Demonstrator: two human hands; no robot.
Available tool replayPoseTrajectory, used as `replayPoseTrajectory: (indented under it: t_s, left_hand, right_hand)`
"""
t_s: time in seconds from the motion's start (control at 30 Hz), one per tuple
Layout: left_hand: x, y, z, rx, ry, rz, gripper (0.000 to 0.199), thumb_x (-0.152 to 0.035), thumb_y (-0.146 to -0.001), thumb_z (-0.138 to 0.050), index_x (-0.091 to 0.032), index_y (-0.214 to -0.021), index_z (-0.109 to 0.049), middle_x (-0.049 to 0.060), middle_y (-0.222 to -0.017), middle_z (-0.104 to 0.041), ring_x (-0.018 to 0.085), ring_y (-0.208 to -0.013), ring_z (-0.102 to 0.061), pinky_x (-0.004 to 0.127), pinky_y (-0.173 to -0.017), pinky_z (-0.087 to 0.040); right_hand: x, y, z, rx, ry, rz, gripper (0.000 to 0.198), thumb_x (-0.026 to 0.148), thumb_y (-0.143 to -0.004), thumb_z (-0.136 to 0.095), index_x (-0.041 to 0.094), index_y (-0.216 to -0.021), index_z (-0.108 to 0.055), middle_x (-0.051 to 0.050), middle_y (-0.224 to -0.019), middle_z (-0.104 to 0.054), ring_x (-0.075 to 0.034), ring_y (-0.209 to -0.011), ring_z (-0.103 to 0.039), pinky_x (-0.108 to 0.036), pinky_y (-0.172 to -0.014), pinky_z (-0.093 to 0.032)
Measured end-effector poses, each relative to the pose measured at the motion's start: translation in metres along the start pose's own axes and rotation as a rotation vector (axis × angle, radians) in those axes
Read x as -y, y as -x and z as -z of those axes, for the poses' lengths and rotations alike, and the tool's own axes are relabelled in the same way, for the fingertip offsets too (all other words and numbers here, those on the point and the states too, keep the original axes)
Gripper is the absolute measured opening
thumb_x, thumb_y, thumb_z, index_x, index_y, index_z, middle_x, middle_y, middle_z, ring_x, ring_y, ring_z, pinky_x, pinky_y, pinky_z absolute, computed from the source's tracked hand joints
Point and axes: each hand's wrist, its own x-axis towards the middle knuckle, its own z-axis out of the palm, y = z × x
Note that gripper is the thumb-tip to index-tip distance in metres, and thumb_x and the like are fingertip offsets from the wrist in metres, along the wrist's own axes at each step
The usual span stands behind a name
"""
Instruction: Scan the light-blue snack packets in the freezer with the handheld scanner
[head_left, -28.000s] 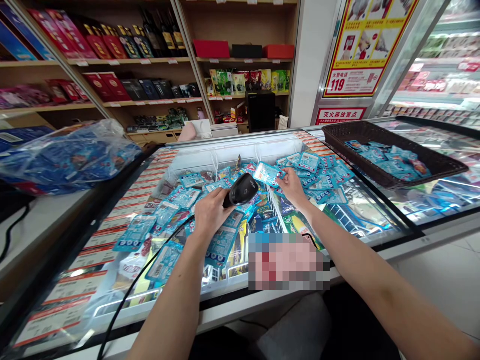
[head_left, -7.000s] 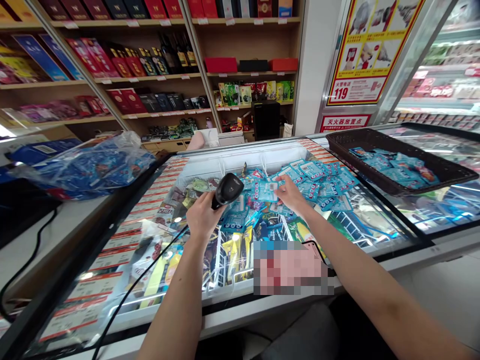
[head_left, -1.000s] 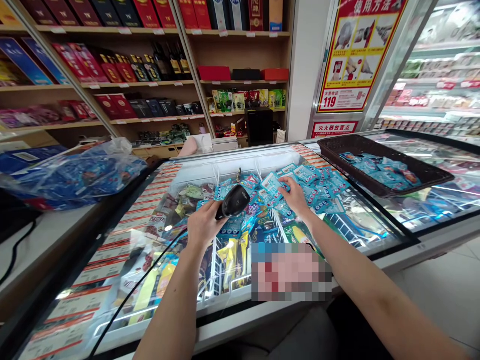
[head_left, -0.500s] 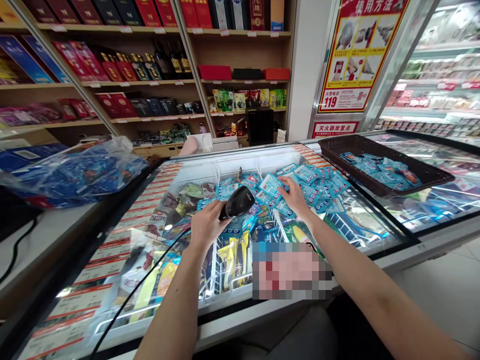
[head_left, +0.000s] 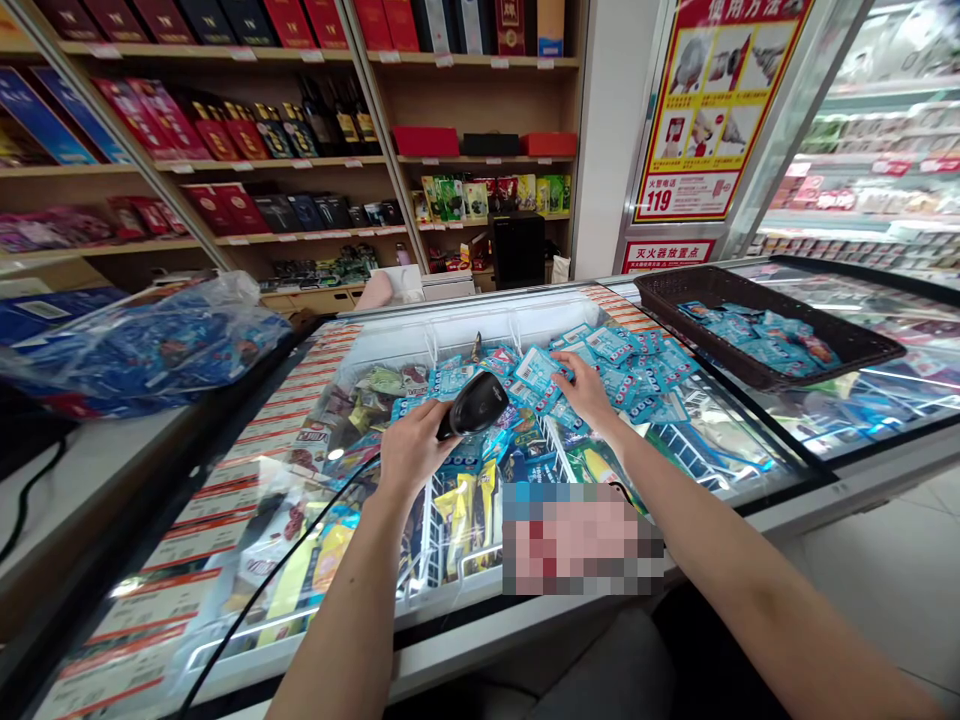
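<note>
My left hand (head_left: 414, 445) is closed round the handle of a black barcode scanner (head_left: 480, 403), whose head points to the right, toward the packets. Its cable (head_left: 277, 575) runs down to the lower left. Between the fingers and thumb of my right hand (head_left: 585, 390) is the edge of a light blue packet (head_left: 536, 372), its printed label side up. Under and beside it spreads a pile of similar blue packets (head_left: 652, 365) on the glass top of a chest freezer (head_left: 720, 470). Wrapped ice creams (head_left: 465, 510) show in wire baskets below.
A dark brown tray (head_left: 697, 345) with more blue packets stands on the freezer at the right. A clear plastic bag (head_left: 150, 350) of blue packages lies at the left. Price labels (head_left: 142, 640) line the glass, and a blurred patch (head_left: 581, 540) covers something at the near edge.
Both hands keep their places, with the scanner and the packet still held. The whole view has shifted very slightly.
</note>
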Motion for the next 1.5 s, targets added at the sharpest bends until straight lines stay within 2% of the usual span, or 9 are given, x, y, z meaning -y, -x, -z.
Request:
replayPoseTrajectory:
  t_s: [0.63, 0.8, 1.03, 1.13, 1.23, 1.33, 1.5]
  left_hand:
    - [-0.001, 0.000, -0.001, -0.005, 0.005, -0.012, 0.029, -0.038, -0.080, -0.051, -0.023, -0.104, -0.058, 0.004, -0.096, -0.065, 0.021, -0.089, -0.061, 0.027, -0.062, -0.039]
    - [0.003, 0.001, -0.001, -0.027, -0.002, 0.020, 0.030, -0.039, -0.079, -0.053, -0.024, -0.105, -0.058, 0.003, -0.098, -0.066, 0.020, -0.088, -0.061, 0.027, -0.062, -0.039]
    - [0.009, 0.002, -0.002, -0.060, -0.040, 0.110, 0.032, -0.043, -0.080, -0.052, -0.023, -0.104, -0.059, 0.004, -0.095, -0.066, 0.020, -0.085, -0.061, 0.027, -0.058, -0.035]
    - [0.011, 0.001, -0.001, -0.065, -0.054, 0.136, 0.031, -0.043, -0.079, -0.053, -0.023, -0.102, -0.060, 0.003, -0.093, -0.066, 0.019, -0.084, -0.061, 0.027, -0.057, -0.034]
    - [0.013, 0.001, 0.000, -0.085, -0.060, 0.161, 0.030, -0.044, -0.079, -0.052, -0.023, -0.100, -0.060, 0.002, -0.090, -0.066, 0.019, -0.084, -0.061, 0.027, -0.057, -0.033]
    - [0.017, 0.001, 0.000, -0.113, -0.063, 0.193, 0.032, -0.045, -0.079, -0.052, -0.023, -0.101, -0.060, 0.003, -0.093, -0.066, 0.019, -0.086, -0.061, 0.027, -0.058, -0.034]
    - [0.021, 0.002, -0.001, -0.123, -0.069, 0.239, 0.033, -0.044, -0.077, -0.055, -0.023, -0.102, -0.059, 0.004, -0.095, -0.066, 0.020, -0.088, -0.061, 0.027, -0.059, -0.035]
  right_hand:
    - [0.000, -0.001, 0.000, 0.007, 0.015, -0.015, 0.037, 0.027, -0.083, -0.048, 0.023, -0.120, -0.049, -0.004, -0.116, -0.062, -0.023, -0.108, -0.058, -0.037, -0.087, -0.047]
    - [0.003, -0.001, 0.006, -0.119, 0.043, 0.012, 0.036, 0.025, -0.083, -0.046, 0.022, -0.118, -0.050, -0.005, -0.115, -0.062, -0.021, -0.105, -0.057, -0.036, -0.090, -0.045]
    - [-0.012, -0.008, 0.024, -0.276, 0.191, -0.039, 0.028, 0.029, -0.088, -0.039, 0.020, -0.098, -0.063, -0.009, -0.100, -0.064, -0.023, -0.096, -0.056, -0.040, -0.090, -0.043]
    - [-0.016, -0.008, 0.025, -0.290, 0.272, -0.025, 0.029, 0.036, -0.087, -0.045, 0.018, -0.101, -0.063, -0.012, -0.109, -0.060, -0.026, -0.106, -0.051, -0.043, -0.095, -0.039]
    - [-0.010, -0.003, 0.022, -0.292, 0.388, -0.029, 0.036, 0.044, -0.082, -0.053, 0.018, -0.104, -0.063, -0.014, -0.128, -0.049, -0.033, -0.120, -0.039, -0.054, -0.100, -0.029]
    - [0.003, 0.002, 0.017, -0.199, 0.425, 0.028, 0.040, 0.046, -0.083, -0.052, 0.021, -0.113, -0.060, -0.012, -0.138, -0.041, -0.034, -0.126, -0.031, -0.059, -0.103, -0.021]
    - [0.023, 0.009, 0.004, 0.185, 0.428, 0.307, 0.040, 0.050, -0.083, -0.052, 0.034, -0.120, -0.055, -0.001, -0.136, -0.047, -0.028, -0.129, -0.033, -0.059, -0.109, -0.006]
